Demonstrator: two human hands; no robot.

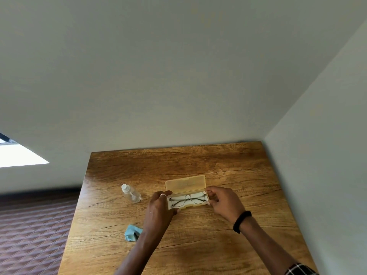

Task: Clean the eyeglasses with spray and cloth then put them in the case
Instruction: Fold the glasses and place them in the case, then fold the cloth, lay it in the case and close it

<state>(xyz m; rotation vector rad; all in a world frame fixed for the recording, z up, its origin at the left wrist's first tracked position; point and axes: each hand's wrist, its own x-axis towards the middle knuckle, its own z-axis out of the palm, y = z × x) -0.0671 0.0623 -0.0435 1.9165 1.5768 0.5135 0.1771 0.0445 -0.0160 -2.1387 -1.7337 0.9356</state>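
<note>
A translucent yellow eyeglass case (185, 183) lies open in the middle of the wooden table (198, 159), its lid tilted up toward the wall. Thin dark-framed eyeglasses (187, 199) lie folded inside its tray. My left hand (159, 209) wraps around the case's left end, a ring on one finger. My right hand (225, 202) pinches the case's right end with thumb and fingers. A small clear spray bottle (131, 193) with a white cap stands left of the case. A crumpled light blue cloth (132, 232) lies near my left forearm.
The table fits into a corner, with a grey wall behind and another along its right side. Left of the table a patterned reddish-brown floor (29, 225) shows. A black band circles my right wrist.
</note>
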